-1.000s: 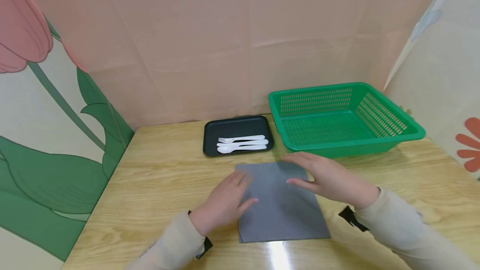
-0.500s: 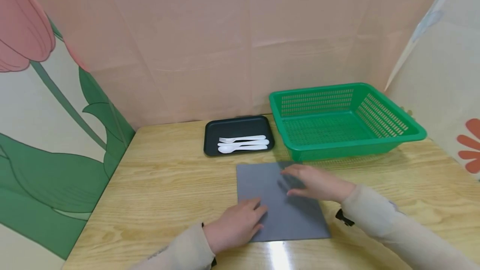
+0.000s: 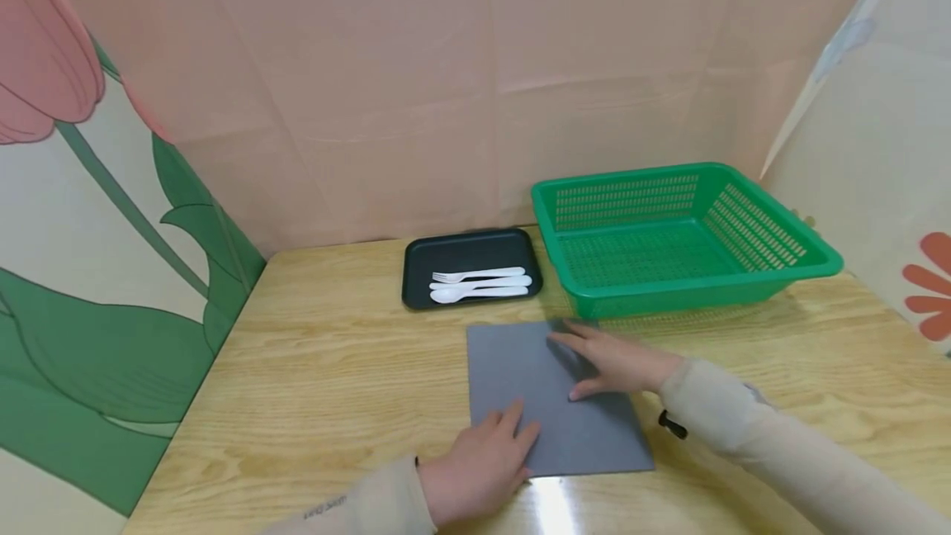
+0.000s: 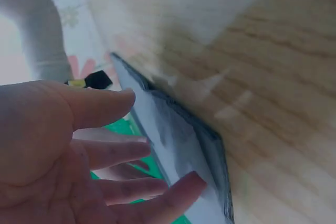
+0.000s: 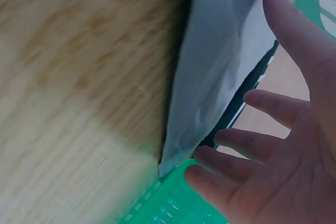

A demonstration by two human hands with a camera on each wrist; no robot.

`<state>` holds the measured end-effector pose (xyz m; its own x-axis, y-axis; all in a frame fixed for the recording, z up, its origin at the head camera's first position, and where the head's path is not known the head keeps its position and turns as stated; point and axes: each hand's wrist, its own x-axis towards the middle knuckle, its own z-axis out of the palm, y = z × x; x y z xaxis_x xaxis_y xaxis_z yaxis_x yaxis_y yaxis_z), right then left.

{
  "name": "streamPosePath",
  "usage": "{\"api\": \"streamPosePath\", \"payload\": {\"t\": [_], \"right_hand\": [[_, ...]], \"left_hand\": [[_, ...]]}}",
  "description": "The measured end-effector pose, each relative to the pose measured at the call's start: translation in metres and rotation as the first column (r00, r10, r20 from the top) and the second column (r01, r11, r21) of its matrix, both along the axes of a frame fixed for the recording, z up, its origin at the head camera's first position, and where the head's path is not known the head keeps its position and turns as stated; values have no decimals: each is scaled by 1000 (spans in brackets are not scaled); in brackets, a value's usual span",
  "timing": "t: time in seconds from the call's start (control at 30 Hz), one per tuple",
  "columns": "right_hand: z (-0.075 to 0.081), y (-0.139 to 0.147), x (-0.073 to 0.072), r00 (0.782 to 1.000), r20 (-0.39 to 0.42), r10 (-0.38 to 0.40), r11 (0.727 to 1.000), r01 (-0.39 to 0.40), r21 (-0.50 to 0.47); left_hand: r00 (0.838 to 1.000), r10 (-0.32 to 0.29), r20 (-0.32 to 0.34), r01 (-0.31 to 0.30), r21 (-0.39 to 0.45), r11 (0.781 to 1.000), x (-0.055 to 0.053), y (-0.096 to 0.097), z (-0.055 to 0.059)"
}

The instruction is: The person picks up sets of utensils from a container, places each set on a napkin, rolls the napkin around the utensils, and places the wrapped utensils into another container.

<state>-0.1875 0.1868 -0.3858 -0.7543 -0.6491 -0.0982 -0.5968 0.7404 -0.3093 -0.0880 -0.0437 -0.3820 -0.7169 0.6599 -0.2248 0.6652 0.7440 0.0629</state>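
Observation:
A grey folded cloth (image 3: 520, 370) lies flat on the wooden table in front of me, its stacked layers showing along the near edge in the left wrist view. My left hand (image 3: 483, 469) is at its near left corner, fingers spread over the surface. Over the far right part is my right hand (image 3: 620, 360), palm down, with thumb and fingers apart. Neither hand grips the cloth. In the right wrist view, slight wrinkles run across the cloth (image 5: 215, 61) beside the extended fingers.
Behind the cloth, a black tray (image 3: 475, 250) carries a white fork (image 3: 479, 275), a white spoon (image 3: 475, 295) and another white utensil between them. A green plastic basket (image 3: 687, 291) stands at the back right, close to the cloth's far corner. A curtain-like backdrop (image 3: 386, 89) closes off the rear.
My left hand has come down and toward me, from beside the cloth's left edge onto its near left corner. My right hand has lowered and shifted slightly left over the cloth.

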Motion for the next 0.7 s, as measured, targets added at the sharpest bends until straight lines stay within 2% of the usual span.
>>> {"api": "streamPosePath", "payload": {"t": [0.1, 0.2, 0.4, 0.6, 0.7], "right_hand": [[-3, 0, -2, 1000, 11, 2, 1000, -2, 10], [-5, 0, -4, 998, 56, -22, 999, 21, 26], [-4, -3, -6, 989, 130, -70, 996, 62, 65], [-5, -3, -8, 988, 150, -42, 999, 37, 39], [-6, -3, -8, 986, 163, -34, 999, 29, 35]], "left_hand": [[1000, 11, -1, -11, -32, 999, 2, 1, -2], [1000, 22, 0, -22, -56, 998, 3, 3, -4], [1000, 12, 10, -10, -118, 993, 4, 5, -5], [1000, 1, 14, 1, -139, 990, 4, 6, -6], [1000, -7, -8, 6, -149, 989, 5, 6, -7]]}}
